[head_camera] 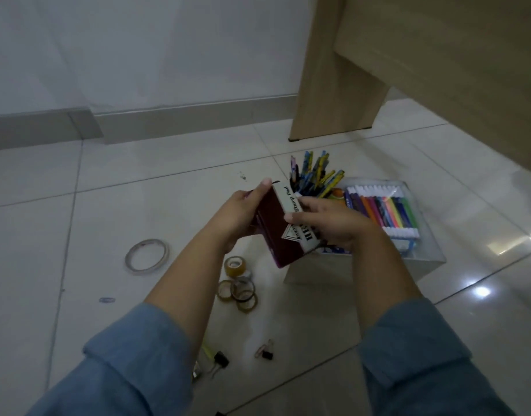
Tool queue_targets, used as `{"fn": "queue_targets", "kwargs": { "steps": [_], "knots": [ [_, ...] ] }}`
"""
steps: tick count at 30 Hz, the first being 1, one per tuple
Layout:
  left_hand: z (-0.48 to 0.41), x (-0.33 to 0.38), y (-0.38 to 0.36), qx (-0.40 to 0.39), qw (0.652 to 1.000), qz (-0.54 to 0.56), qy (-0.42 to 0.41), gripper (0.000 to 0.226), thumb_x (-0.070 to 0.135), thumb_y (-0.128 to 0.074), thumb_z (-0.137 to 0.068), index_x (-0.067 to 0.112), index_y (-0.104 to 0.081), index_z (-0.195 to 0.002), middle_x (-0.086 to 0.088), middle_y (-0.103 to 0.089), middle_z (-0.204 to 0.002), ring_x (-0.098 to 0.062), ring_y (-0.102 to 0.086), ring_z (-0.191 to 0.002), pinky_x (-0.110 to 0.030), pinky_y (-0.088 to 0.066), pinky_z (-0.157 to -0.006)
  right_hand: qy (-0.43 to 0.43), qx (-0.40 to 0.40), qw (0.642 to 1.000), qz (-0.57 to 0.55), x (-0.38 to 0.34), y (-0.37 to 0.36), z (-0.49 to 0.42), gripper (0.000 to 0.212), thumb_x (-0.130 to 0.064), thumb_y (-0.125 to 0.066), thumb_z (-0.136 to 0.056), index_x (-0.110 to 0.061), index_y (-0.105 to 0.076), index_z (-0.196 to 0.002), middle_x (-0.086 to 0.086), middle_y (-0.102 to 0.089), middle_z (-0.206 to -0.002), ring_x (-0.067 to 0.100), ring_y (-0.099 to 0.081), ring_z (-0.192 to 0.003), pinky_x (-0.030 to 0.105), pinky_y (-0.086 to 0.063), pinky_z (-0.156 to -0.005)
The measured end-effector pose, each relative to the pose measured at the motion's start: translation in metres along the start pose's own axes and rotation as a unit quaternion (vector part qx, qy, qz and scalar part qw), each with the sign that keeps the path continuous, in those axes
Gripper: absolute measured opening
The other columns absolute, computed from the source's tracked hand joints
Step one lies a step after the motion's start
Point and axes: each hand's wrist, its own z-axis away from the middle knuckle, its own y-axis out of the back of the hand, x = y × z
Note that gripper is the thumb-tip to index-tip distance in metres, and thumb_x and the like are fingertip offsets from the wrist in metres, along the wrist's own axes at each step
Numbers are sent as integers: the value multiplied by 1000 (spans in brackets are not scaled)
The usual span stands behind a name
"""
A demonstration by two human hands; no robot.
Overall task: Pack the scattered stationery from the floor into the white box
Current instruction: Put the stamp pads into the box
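Note:
Both hands hold a dark red stamp pad box [277, 232] with a white label, tilted above the near left corner of the white box [324, 270]. My left hand [243, 211] grips its left side, fingertips over the top edge. My right hand [330, 225] grips its right, labelled side. The white box holds upright pens [315, 175] and a pack of coloured markers [384, 211]. On the floor lie a thin white tape ring [146, 255], a brown tape roll [235, 265], several small tape rings [240, 294] and binder clips [265, 351].
A wooden desk leg [333, 85] stands just behind the white box, with the desk's underside overhead at the right. A grey skirting board [138, 121] runs along the wall. A paper clip [107, 300] lies at the left, and a yellow-green item [207, 352] lies by my left sleeve.

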Motion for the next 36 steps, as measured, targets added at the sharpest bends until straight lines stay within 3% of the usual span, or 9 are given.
{"fn": "queue_targets", "kwargs": {
  "steps": [4, 9, 14, 18, 19, 22, 27, 31, 36],
  "knots": [
    [-7, 4, -39, -1, 1000, -13, -20, 65, 63, -45, -85, 13, -41, -127, -7, -64, -115, -12, -64, -90, -26, -51, -74, 7, 89, 994, 65, -11, 49, 18, 45, -10, -65, -85, -26, -48, -123, 9, -63, -115, 30, -63, -101, 48, -56, -80],
    [-16, -26, -64, 50, 992, -101, 52, 72, 60, -42, -88, 16, -22, -141, -16, -42, -143, -24, -47, -120, -28, -32, -87, -77, 180, 930, 310, -10, 83, 14, 55, -14, -59, -89, -17, -29, -135, 14, -51, -121, 25, -50, -93, 32, -41, -73],
    [-22, -57, -72, -23, 980, -190, 61, 52, 30, -30, -101, 15, -18, -149, -10, -29, -154, -25, -34, -138, -32, -27, -111, -126, 186, 952, 209, 20, 62, 1, 52, -19, -56, -92, -8, -29, -135, 16, -52, -122, 23, -50, -91, 30, -43, -65],
    [-27, -58, -70, -30, 979, -197, 54, 49, 19, -31, -100, 14, -23, -149, -8, -31, -154, -23, -32, -140, -36, -26, -117, -132, 187, 967, 115, 28, 43, -11, 47, -18, -54, -95, -3, -34, -134, 19, -56, -126, 33, -57, -109, 47, -49, -94],
    [-28, -58, -69, -31, 979, -193, 55, 50, 18, -33, -100, 14, -24, -148, -8, -32, -153, -23, -32, -140, -37, -26, -117, -130, 196, 965, 114, 27, 43, -12, 46, -17, -54, -95, -2, -35, -134, 19, -55, -127, 33, -56, -112, 46, -50, -91],
    [-29, -60, -66, -35, 980, -186, 58, 50, 16, -35, -99, 14, -25, -148, -9, -32, -153, -23, -33, -140, -37, -25, -117, -113, 237, 954, 147, 20, 53, -9, 49, -12, -55, -93, -4, -31, -135, 18, -50, -130, 31, -53, -112, 31, -46, -65],
    [-29, -61, -66, -30, 982, -175, 58, 49, 14, -35, -99, 13, -27, -147, -10, -34, -152, -25, -34, -139, -37, -26, -117, -152, 177, 920, 314, 17, 61, -7, 49, -12, -55, -93, -4, -33, -136, 19, -50, -131, 31, -51, -114, 27, -37, -69],
    [-29, -60, -67, -29, 980, -190, 52, 49, 13, -34, -99, 11, -26, -148, -11, -33, -152, -25, -33, -140, -36, -27, -116, -164, 143, 923, 318, 21, 42, -21, 44, -11, -54, -93, -1, -37, -132, 22, -49, -130, 30, -49, -100, 28, -37, -67],
    [-28, -60, -68, -35, 974, -217, 48, 50, 16, -32, -100, 11, -21, -149, -10, -27, -155, -24, -28, -142, -32, -25, -116, -200, 163, 919, 297, 38, 20, -37, 46, -10, -47, -96, 3, -29, -136, 23, -44, -137, 36, -46, -124, 33, -42, -79]
  ]
}}
